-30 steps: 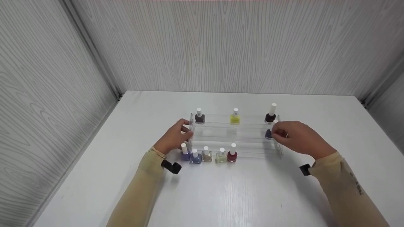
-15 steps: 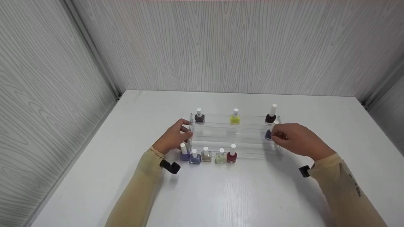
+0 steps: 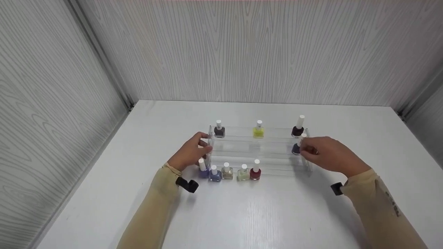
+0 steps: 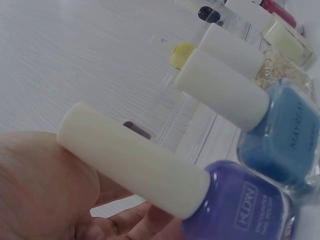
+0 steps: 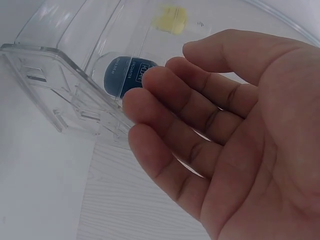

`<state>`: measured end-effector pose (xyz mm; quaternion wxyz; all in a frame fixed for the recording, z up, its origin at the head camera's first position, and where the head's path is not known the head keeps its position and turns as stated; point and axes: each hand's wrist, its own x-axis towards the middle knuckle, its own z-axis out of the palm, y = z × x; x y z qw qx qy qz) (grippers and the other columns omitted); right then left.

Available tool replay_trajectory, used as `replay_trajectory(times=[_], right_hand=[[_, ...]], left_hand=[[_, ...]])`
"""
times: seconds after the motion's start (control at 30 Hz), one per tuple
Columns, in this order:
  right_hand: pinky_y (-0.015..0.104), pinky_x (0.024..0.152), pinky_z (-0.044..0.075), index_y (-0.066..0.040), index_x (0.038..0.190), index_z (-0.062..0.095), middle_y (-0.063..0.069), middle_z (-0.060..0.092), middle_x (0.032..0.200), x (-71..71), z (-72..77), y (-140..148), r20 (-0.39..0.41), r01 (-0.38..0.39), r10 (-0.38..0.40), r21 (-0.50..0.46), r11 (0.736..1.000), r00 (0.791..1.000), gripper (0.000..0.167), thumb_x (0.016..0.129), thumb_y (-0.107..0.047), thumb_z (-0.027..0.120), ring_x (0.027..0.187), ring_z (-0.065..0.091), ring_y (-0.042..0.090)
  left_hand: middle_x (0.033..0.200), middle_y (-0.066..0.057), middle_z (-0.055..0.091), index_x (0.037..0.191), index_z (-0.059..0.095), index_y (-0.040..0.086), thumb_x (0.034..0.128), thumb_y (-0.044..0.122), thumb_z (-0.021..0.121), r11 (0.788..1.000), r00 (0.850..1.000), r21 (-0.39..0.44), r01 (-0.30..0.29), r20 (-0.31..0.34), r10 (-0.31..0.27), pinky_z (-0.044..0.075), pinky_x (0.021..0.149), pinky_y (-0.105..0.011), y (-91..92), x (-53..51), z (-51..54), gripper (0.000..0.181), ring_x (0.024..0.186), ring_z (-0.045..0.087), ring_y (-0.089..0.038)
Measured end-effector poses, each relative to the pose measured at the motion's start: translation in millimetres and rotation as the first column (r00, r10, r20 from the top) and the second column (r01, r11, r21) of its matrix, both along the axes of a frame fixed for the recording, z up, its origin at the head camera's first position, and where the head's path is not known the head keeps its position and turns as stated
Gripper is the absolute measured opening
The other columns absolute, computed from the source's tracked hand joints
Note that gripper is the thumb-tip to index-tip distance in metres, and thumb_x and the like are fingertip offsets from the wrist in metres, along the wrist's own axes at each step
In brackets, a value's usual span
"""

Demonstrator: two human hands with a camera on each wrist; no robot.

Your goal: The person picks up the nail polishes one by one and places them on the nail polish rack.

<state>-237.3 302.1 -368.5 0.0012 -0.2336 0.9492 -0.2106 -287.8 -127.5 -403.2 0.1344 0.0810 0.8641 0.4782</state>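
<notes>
A clear acrylic tiered rack (image 3: 256, 147) stands on the table. My left hand (image 3: 189, 149) holds its left end, thumb at the side panel. In the left wrist view, a purple nail polish bottle (image 4: 240, 202) and a blue nail polish bottle (image 4: 282, 135) stand close to that hand and hide part of it. My right hand (image 3: 323, 152) is at the rack's right end, fingers loosely bent beside a dark blue nail polish bottle (image 5: 122, 75) on the middle tier. In the right wrist view, the fingers cover its cap, and nothing shows between thumb and forefinger.
On the top tier stand a dark grey-brown bottle (image 3: 219, 131), a yellow bottle (image 3: 258, 132) and a near-black bottle (image 3: 297, 131). Before the rack are a glittery bottle (image 3: 227, 173), a pale green bottle (image 3: 243, 174) and a red bottle (image 3: 255, 173). A wood-grain panel (image 3: 256, 52) rises behind.
The right hand has shifted very slightly beside the dark blue bottle. The left hand keeps its place on the rack, and the bottles stand as before.
</notes>
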Motion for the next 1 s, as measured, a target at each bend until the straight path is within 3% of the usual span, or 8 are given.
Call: replay_trajectory(times=[0.3, 0.7, 1.0], right_hand=[[0.033, 0.066, 0.046, -0.018, 0.094, 0.071, -0.008, 0.062, 0.078, -0.9, -2.2, -2.0, 0.027, -0.011, 0.011, 0.012, 1.0, 1.0, 0.013, 0.101, -0.013, 0.061, 0.071, 0.054, 0.012], [0.037, 0.075, 0.051, -0.013, 0.101, 0.072, -0.001, 0.071, 0.09, -1.2, -3.5, -2.6, 0.038, -0.008, 0.009, -0.017, 1.0, 0.999, 0.008, 0.101, -0.013, 0.063, 0.081, 0.061, 0.013], [0.035, 0.077, 0.052, -0.021, 0.102, 0.071, -0.006, 0.07, 0.093, 0.2, -4.1, -5.0, 0.047, -0.016, 0.02, -0.079, 0.997, 0.999, 0.008, 0.102, -0.016, 0.065, 0.086, 0.063, 0.012]], left_hand=[[0.128, -0.014, 0.06, 0.151, 0.042, 0.013, 0.106, 0.021, 0.059, 1.0, 1.0, 0.015, 0.01, -0.005, -0.01, 0.056, 0.065, -0.035, -1.5, 0.0, -1.9, 0.049, 0.1, 0.066, -0.027], [0.13, -0.013, 0.06, 0.153, 0.039, 0.013, 0.1063, 0.022, 0.059, 1.0, 1.0, -0.003, 0.013, 0.011, -0.013, 0.057, 0.066, -0.036, 0.3, 1.4, 1.7, 0.051, 0.097, 0.064, -0.025], [0.13, -0.014, 0.06, 0.152, 0.04, 0.014, 0.1061, 0.022, 0.059, 1.0, 1.0, -0.007, 0.006, 0.01, -0.006, 0.058, 0.067, -0.036, 0.1, 1.8, 1.6, 0.05, 0.099, 0.064, -0.026]])
